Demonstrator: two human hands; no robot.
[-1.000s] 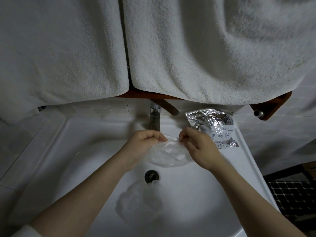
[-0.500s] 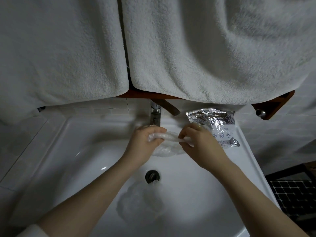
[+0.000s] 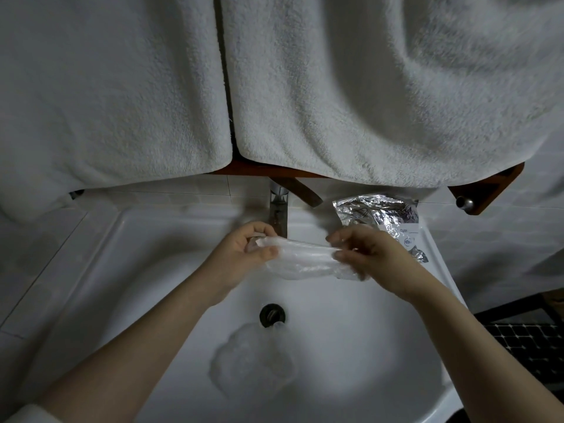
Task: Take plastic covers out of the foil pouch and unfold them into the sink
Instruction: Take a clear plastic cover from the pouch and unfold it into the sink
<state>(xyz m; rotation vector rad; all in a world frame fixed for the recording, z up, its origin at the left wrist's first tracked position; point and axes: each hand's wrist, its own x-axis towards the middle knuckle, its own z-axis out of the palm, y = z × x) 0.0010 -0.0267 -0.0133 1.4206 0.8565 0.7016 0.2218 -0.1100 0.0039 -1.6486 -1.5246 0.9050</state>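
- Left hand (image 3: 241,254) and right hand (image 3: 369,254): fingers of each pinched on opposite ends of a thin clear crinkled plastic cover (image 3: 305,259), stretched between them over the white ceramic sink (image 3: 122,270), in front of the chrome tap (image 3: 278,213).
- Second clear plastic cover (image 3: 251,361) lies opened out in the basin, just below the round metal drain (image 3: 272,314).
- Crumpled silver foil pouch (image 3: 378,215) sits on the sink's back-right rim, behind the right hand.
- Two white terry towels (image 3: 366,87) hang above.
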